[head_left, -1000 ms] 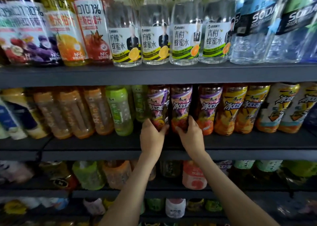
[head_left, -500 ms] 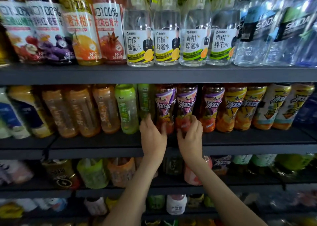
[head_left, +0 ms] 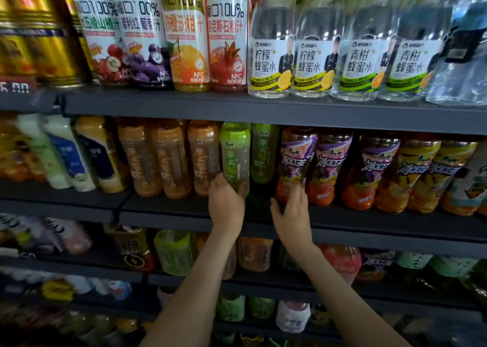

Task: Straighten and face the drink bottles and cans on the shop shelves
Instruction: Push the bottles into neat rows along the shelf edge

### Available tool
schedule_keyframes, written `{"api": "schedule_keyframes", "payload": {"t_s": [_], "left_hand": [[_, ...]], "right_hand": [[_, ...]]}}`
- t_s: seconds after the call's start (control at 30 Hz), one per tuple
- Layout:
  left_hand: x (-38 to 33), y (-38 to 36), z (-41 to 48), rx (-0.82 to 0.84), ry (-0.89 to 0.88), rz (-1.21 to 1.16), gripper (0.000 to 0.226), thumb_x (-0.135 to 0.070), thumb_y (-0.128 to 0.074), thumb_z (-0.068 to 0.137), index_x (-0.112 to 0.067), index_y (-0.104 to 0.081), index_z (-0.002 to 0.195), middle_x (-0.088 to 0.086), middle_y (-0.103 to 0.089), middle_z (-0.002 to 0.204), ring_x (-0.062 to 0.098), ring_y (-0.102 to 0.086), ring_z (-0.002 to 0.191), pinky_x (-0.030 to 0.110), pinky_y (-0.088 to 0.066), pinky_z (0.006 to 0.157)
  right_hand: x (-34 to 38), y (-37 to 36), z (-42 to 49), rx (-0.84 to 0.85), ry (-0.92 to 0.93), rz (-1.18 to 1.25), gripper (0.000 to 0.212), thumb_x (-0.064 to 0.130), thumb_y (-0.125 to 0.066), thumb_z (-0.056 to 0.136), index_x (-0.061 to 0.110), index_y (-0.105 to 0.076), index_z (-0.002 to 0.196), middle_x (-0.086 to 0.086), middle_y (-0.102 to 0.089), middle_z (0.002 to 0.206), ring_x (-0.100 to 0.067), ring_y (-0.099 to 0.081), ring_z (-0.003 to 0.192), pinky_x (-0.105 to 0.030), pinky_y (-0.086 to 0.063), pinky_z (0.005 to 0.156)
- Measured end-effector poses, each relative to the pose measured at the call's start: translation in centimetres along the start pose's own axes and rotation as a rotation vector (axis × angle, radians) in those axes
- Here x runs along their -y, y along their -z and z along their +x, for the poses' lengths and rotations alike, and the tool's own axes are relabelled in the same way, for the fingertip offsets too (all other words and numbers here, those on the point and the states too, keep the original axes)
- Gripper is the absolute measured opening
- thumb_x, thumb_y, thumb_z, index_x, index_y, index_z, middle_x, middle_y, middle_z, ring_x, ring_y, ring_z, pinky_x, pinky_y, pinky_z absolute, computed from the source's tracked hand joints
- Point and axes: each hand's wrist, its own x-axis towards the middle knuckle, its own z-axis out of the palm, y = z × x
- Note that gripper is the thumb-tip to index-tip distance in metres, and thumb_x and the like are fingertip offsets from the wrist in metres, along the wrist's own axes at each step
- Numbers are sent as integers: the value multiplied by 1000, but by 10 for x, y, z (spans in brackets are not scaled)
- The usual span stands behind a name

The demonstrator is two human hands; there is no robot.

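Head: left grip (head_left: pixel 226 204), now green bottle (head_left: pixel 234 151)

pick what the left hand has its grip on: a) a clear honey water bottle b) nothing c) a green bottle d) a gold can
c: the left hand is curled round the lower part of the green bottle, while the right hand holds the purple-labelled bottle further right.
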Motion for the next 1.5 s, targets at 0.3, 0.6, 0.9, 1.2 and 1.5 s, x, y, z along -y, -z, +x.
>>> {"api": "schedule_keyframes", "payload": {"t_s": [0.3, 0.6, 0.9, 1.2, 1.5], "left_hand": [[-5, -6, 1, -49, 5, -9, 47, -38, -65, 87, -2, -47, 112, 14, -52, 111, 29, -56, 98, 30, -46, 67], [17, 23, -18, -80, -66, 5, 38, -26, -59, 92, -8, -50, 125, 11, -52, 121, 28, -56, 106, 30, -47, 76], [96, 96, 6, -208, -160, 231, 61, -15, -53, 95, -22, -26, 149, 17, -29, 150, 34, -31, 136, 44, -39, 106], [147, 124, 69, -69, -62, 69, 73, -26, -59, 92, -6, -17, 148, 19, -36, 144, 31, -39, 131, 39, -39, 102], [169, 123, 92, 97, -114, -91, 49, -30, -62, 90, -8, -45, 130, 10, -57, 121, 23, -55, 110, 30, -46, 87]], "right_hand": [[1, -1, 3, 21, -10, 18, 23, 1, -60, 88, -2, -49, 108, -9, -48, 102, -13, -42, 93, -22, -39, 81], [21, -8, -10, 128, 76, 141, 34, 1, -60, 88, 4, -49, 121, 2, -44, 108, -13, -45, 103, -14, -36, 90], [74, -50, -25, 411, 238, 128, 51, 11, -49, 97, 15, -34, 145, -6, -38, 148, -17, -29, 139, -16, -17, 109], [130, -132, -12, 205, 42, 89, 63, 18, -61, 92, 6, -30, 146, -13, -37, 147, -24, -35, 136, -24, -31, 107], [177, -182, -6, -83, -268, -56, 48, 22, -66, 88, 3, -43, 126, -14, -52, 123, -29, -50, 116, -33, -48, 87]]}}
